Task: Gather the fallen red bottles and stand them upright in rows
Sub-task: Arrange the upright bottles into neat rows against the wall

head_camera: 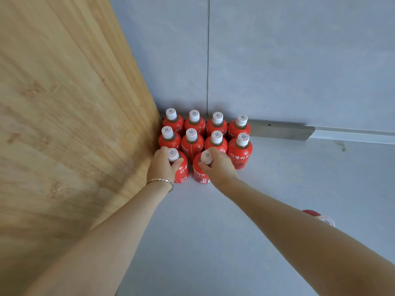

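Note:
Red bottles with white caps stand upright in the corner between a wooden panel and a grey wall. The back row (195,122) and the middle row (240,149) hold several bottles each. In front, my left hand (162,165) grips the neck of a front-left bottle (181,170), upright beside the panel. My right hand (218,165) grips the neck of a second front bottle (199,171) just to its right. Another red bottle (319,216) lies at the right, mostly hidden behind my right forearm.
The tall wooden panel (64,124) fills the left side. A grey wall (277,60) with a metal skirting strip (280,130) runs behind the bottles. Pale grey floor (213,231) spreads in front and to the right.

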A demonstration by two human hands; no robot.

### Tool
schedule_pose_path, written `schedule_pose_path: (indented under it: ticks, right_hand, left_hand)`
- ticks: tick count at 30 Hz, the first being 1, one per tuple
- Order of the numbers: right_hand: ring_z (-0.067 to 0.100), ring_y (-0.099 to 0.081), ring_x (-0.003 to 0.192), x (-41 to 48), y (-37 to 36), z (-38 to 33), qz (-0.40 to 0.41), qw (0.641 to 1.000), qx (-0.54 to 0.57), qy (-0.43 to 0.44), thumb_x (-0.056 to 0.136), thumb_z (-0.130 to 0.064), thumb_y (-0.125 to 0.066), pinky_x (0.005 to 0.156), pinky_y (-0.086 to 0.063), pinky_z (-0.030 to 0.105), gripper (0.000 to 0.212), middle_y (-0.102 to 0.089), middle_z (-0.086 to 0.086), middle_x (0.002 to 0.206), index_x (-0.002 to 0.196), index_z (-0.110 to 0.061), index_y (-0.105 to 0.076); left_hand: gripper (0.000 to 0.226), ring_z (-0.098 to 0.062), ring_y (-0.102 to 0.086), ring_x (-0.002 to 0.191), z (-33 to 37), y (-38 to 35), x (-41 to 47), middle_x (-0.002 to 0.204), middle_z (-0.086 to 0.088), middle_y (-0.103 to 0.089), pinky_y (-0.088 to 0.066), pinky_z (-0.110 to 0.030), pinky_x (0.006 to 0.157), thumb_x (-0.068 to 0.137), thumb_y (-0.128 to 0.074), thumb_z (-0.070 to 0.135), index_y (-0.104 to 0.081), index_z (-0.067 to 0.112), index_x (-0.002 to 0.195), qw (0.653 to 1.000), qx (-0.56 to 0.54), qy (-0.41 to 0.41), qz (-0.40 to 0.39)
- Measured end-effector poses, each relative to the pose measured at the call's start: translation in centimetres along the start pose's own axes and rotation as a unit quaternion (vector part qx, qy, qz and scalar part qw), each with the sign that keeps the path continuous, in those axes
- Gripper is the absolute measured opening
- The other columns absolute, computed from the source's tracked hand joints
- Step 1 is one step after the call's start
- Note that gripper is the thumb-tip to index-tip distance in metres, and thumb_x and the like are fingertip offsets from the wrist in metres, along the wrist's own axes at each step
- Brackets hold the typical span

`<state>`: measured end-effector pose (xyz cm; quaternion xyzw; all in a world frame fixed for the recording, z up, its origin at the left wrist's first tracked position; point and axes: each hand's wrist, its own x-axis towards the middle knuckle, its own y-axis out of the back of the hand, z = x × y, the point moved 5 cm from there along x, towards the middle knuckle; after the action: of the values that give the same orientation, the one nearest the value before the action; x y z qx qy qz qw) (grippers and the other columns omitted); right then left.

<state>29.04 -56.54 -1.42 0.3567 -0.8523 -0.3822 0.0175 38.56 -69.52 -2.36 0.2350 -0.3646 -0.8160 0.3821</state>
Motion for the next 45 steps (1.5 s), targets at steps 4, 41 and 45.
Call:
schedule_pose_path:
  ticks: [4,41,45]
  right_hand:
    - [0.033,-0.057,0.108,0.2,-1.3,0.4,-0.020,0.998,-0.009,-0.052,0.087,-0.032,-0.059,0.085,-0.047,0.039,0.052,-0.053,0.012,0.122,0.133,-0.019,-0.038]
    - [0.029,-0.058,0.102,-6.7,9.3,9.0,-0.038,0.975,-0.191,-0.108,0.083,-0.034,-0.062,0.077,-0.046,0.031,0.031,-0.052,0.008,0.115,0.108,-0.015,-0.060]
    - [0.030,-0.058,0.102,-2.7,6.8,4.5,-0.014,0.992,-0.115,-0.057,0.083,-0.028,-0.064,0.085,-0.047,0.034,0.026,-0.051,0.011,0.118,0.103,-0.010,-0.064]
  left_hand:
    - [0.061,-0.032,-0.058,0.110,-2.2,-1.4,-0.4,0.117,-0.011,-0.061,-0.050,-0.044,0.094,0.069,-0.075,0.040,-0.052,0.015,0.120,0.995,-0.043,0.078,-0.037]
    - [0.064,-0.036,-0.050,0.117,6.2,-4.1,-1.8,0.125,-0.016,-0.052,-0.043,-0.044,0.099,0.075,-0.074,0.006,-0.043,0.011,0.131,0.968,0.176,-0.152,-0.097]
    - [0.064,-0.035,-0.051,0.117,6.2,-4.2,-1.9,0.125,-0.015,-0.052,-0.045,-0.043,0.100,0.075,-0.073,0.002,-0.043,0.014,0.131,0.971,0.173,-0.139,-0.086]
